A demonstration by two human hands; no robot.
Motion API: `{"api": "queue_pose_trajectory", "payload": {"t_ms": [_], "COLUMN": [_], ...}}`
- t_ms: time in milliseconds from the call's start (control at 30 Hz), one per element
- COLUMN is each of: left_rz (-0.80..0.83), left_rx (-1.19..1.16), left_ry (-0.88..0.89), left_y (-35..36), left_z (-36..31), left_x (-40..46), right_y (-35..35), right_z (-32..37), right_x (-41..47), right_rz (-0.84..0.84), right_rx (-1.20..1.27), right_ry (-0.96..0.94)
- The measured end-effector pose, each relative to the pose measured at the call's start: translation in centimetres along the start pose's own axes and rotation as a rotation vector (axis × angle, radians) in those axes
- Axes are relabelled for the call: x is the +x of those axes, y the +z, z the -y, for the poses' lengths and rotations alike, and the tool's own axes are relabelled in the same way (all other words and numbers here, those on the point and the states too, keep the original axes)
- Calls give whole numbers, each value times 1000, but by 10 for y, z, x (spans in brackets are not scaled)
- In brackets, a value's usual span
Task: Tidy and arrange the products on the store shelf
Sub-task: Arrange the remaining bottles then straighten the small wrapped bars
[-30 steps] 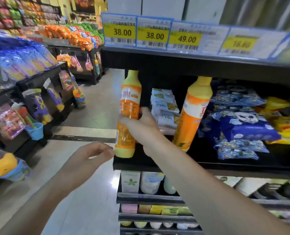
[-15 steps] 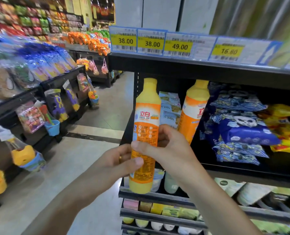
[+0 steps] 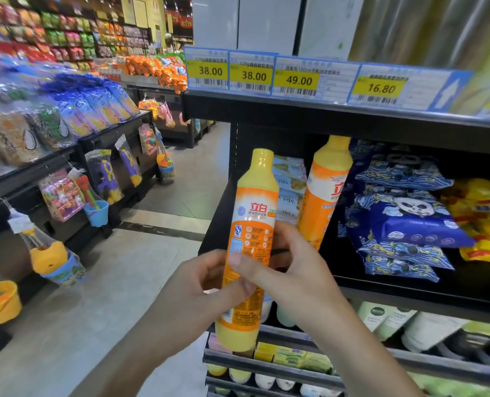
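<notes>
Bottle [image 3: 249,242] is being gripped mid-body by both left hand [image 3: 198,285] and right hand [image 3: 292,270], label facing out, off the shelf [image 3: 410,290]; next move: restanding it at 1 o'clock beside second bottle [image 3: 324,193].

A retail shop, of supermarket type, is indicated. Yellow price tags [image 3: 295,80] with barcodes are fixed along the black shelf edge [image 3: 324,118] above the hands, and packaged goods [image 3: 404,222] are stacked to the right of them. Further stocked display racks [image 3: 66,116] are seen across the aisle, left of the hands.
</notes>
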State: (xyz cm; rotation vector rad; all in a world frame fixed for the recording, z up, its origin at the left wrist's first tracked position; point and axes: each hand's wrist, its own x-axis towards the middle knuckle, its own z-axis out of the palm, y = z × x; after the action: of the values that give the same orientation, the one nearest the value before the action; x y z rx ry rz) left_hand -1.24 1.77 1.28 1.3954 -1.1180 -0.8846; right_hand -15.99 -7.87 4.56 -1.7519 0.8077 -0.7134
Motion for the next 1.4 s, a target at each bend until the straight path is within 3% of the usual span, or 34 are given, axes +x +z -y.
{"api": "queue_pose_trajectory", "payload": {"t_ms": [267,633,767,1033,1400], "left_rz": [-144,-348,-270,158,218], "left_rx": [163,326,329,-92,-183], "left_ry": [12,-74,-71,-145,-159], "left_y": [12,33,27,-5,-8], "left_z": [-2,-7,-6,3,4], "left_x": [-7,-11,-12,-10,-8], "right_y": [8,23,22,0,-12], "right_z": [1,2,-2,1,-2], "right_x": [-5,-1,-4,-1,0], "right_rz": [-187,-260,-267,-31,189], "right_rx": [-14,-85,10,288,460], "right_ry": [-56,-26,3,33,31]}}
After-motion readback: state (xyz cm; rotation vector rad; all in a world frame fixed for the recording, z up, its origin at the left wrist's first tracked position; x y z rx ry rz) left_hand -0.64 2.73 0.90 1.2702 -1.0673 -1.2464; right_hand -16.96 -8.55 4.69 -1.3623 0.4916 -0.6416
